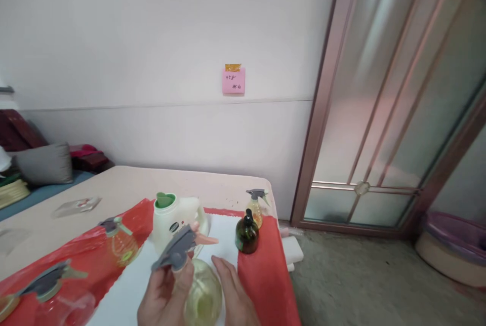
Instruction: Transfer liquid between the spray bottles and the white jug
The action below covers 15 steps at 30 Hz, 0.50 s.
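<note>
My left hand (165,295) grips the grey trigger head (176,250) of a spray bottle, whose orange nozzle tip points right. My right hand (235,293) rests against the side of the round clear yellowish bottle body (203,293) below that head. Both hands are at the bottom edge of the view, over a white sheet (131,285) lying on a red cloth (268,275).
On the table (125,184) stand a white jug with a green cap (170,219), a dark green pump bottle (246,235), a small spray bottle (257,207) and two more spray bottles (117,240) at left. A sliding glass door (395,98) is right; a basin (451,250) sits on the floor.
</note>
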Motion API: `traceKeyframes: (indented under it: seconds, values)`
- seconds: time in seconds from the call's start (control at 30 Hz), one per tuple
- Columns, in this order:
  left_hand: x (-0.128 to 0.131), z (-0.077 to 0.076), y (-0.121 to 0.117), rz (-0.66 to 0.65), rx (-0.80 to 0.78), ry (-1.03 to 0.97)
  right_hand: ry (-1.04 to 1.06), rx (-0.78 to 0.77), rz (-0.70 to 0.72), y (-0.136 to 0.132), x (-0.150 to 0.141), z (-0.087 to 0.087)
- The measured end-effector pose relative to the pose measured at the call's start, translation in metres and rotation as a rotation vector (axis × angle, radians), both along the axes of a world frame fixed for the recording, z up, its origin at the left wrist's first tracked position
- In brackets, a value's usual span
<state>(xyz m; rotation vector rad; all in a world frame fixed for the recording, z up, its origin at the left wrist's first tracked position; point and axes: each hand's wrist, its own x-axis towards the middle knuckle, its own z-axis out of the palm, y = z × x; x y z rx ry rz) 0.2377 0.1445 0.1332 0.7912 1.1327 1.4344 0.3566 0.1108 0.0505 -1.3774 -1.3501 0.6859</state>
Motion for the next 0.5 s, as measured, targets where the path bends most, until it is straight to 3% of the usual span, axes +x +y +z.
traceKeyframes:
  seconds: [0.13,0.3,0.4,0.5]
  values:
    - [0.017,-0.016,-0.003,-0.052,0.035,0.01,-0.217,0.091,-0.149,0.007,0.004,-0.023]
    - [0.022,-0.029,0.004,-0.081,0.048,0.006,-0.178,0.128,-0.106,0.013,0.006,-0.034]
    - [0.026,-0.03,0.008,-0.041,0.068,0.052,0.025,0.155,-0.064,0.016,0.012,-0.025]
    - [0.04,-0.021,0.017,0.007,0.155,0.107,0.381,0.143,-0.21,0.022,0.028,-0.014]
